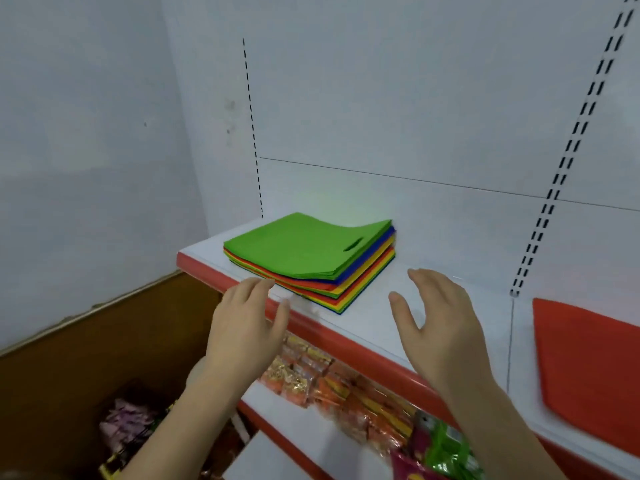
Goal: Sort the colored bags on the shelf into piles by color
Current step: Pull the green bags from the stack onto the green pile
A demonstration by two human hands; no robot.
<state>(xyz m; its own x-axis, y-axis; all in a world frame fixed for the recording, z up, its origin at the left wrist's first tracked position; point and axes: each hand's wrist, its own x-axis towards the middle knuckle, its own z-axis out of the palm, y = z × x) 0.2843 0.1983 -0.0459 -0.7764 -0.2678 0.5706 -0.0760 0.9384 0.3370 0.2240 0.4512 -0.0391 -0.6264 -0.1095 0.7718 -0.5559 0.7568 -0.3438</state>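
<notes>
A stack of flat colored bags [308, 258] lies on the white shelf [446, 244], with a green bag on top and red, orange, yellow and blue edges showing below. My left hand [246, 323] hovers open at the stack's near-left corner by the shelf's front edge. To the stack's right, my right hand [440, 320] is open above the shelf, fingers spread, holding nothing. A single red-orange bag [588, 362] lies flat on the shelf at the far right.
The shelf has a red front lip [346, 337]. A lower shelf holds orange and gold packets [332, 382] and green and pink packets [440, 452]. A brown box [104, 341] with items stands at the lower left. White back panel with slotted uprights [568, 150].
</notes>
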